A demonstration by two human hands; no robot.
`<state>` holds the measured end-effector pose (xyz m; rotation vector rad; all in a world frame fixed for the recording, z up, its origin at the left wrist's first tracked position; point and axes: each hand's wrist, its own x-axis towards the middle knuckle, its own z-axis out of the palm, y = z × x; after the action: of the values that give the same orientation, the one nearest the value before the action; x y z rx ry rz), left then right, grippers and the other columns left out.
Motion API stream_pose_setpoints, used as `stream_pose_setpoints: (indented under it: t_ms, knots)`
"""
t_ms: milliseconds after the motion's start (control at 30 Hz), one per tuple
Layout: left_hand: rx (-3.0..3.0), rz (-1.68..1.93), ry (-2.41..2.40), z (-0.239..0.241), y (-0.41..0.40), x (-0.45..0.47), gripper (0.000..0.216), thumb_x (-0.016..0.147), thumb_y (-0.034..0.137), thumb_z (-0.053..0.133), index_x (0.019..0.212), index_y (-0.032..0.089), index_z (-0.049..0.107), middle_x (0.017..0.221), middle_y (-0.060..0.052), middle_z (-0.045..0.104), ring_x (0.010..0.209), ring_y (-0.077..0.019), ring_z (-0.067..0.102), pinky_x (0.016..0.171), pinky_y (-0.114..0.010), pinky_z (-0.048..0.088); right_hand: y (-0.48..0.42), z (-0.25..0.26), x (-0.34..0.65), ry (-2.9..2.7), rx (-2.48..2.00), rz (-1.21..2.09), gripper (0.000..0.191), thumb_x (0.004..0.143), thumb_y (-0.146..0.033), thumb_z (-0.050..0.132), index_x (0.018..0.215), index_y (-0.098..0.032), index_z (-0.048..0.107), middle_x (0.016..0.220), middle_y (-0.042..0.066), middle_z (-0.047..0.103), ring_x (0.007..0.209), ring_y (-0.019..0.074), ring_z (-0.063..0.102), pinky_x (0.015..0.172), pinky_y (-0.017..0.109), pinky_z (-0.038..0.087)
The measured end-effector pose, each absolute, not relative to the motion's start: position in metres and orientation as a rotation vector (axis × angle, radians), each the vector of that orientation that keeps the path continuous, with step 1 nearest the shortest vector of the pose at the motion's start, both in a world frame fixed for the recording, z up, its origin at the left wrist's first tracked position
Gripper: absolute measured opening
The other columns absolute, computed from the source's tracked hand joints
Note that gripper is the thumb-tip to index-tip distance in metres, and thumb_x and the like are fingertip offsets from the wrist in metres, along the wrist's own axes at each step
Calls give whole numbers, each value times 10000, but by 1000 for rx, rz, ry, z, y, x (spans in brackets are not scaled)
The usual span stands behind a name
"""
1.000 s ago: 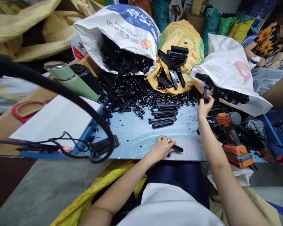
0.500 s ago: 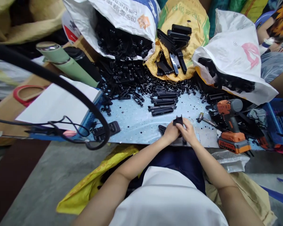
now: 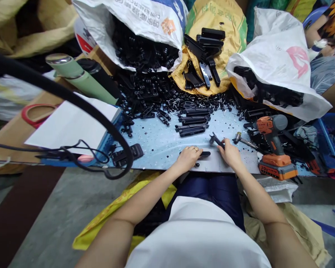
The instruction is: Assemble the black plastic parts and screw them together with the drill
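My right hand (image 3: 230, 153) grips one end of a slim black plastic arm (image 3: 217, 140), whose forked tip points up and to the left above the bench. At the bench's front edge, my left hand (image 3: 187, 158) is closed over a flat black bar (image 3: 204, 153); its rounded end sticks out to the right, and the rest is under the fingers. A small dark round piece (image 3: 197, 165) lies just below that bar. Beyond both hands sits a row of black arms (image 3: 194, 121) laid side by side.
An orange cordless drill (image 3: 275, 145) and a hammer (image 3: 244, 140) are at the right. Loose black parts (image 3: 145, 95) and screws cover the back, below open sacks (image 3: 212, 70). On the left are a black cable (image 3: 100, 115), a green flask (image 3: 83, 80) and white paper (image 3: 72, 123).
My hands, together around a black piece before, have moved apart. The left one has gone left onto the flat bar, and the right one now holds the forked arm to the right.
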<state>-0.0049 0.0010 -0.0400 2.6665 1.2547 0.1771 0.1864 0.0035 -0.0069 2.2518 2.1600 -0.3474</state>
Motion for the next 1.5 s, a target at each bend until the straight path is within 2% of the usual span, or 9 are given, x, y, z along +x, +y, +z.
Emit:
stream_pose_setpoints:
  t_ms: [133,267,400,600,733,1000,1233,1333,1500]
  knots:
    - [2580,222,1271,-41,2,-2,286,864,234,503,1138,160,524,950,-94,602,924,-224,561,752,-320,443,-6,12,209,2324,1987,-282,197,829,-313,538,953,-163,510,860,106,640,793,241,598,589,265,344]
    - [2521,220,1159,-37,5,5,303,891,239,441,1174,147,498,1022,-100,590,975,-218,549,831,-336,435,-19,20,215,2440,1501,-352,252,871,-402,477,950,-165,506,772,74,635,697,207,596,555,257,311]
    - [2489,146,1126,-27,6,10,291,902,250,388,1155,159,498,1062,-99,581,1024,-225,527,877,-359,413,-23,11,206,2493,1234,-298,257,901,-397,432,951,-165,531,882,90,626,794,198,595,590,257,320]
    - [2470,171,1130,-24,1,9,572,706,565,606,1094,163,479,1039,-107,578,994,-282,536,857,-406,417,-27,6,196,2466,1311,-119,329,927,-427,340,999,-191,557,919,83,614,820,180,570,603,259,294]
    - [2454,292,1117,-32,-1,4,582,683,533,639,1090,159,453,1026,-109,576,967,-279,562,817,-388,442,-35,11,192,2531,1347,-25,310,932,-409,345,976,-203,571,879,69,613,777,168,547,594,271,261]
    - [2383,429,1073,-33,7,-8,673,638,693,577,1066,190,452,1014,-85,588,921,-270,600,762,-378,473,-35,24,185,2666,1289,125,260,932,-343,379,900,-187,584,792,56,617,739,162,521,580,287,217]
    - [2390,575,1137,-43,2,-5,618,678,651,560,1061,176,457,999,-98,595,935,-270,596,777,-377,471,-28,28,186,2689,1234,162,259,946,-293,343,893,-179,569,790,59,618,741,162,513,585,285,215]
    - [2395,496,1166,-40,6,-4,630,679,634,572,1077,158,464,1011,-112,599,936,-277,593,773,-372,464,-27,27,187,2666,1229,129,294,953,-320,312,914,-178,567,806,68,623,764,167,529,592,283,231]
    - [2390,42,904,-21,44,1,593,673,635,590,1021,156,549,935,-79,629,873,-248,597,738,-319,457,-14,17,191,2496,1329,-68,410,944,-442,256,986,-155,544,888,100,638,799,182,580,569,267,260]
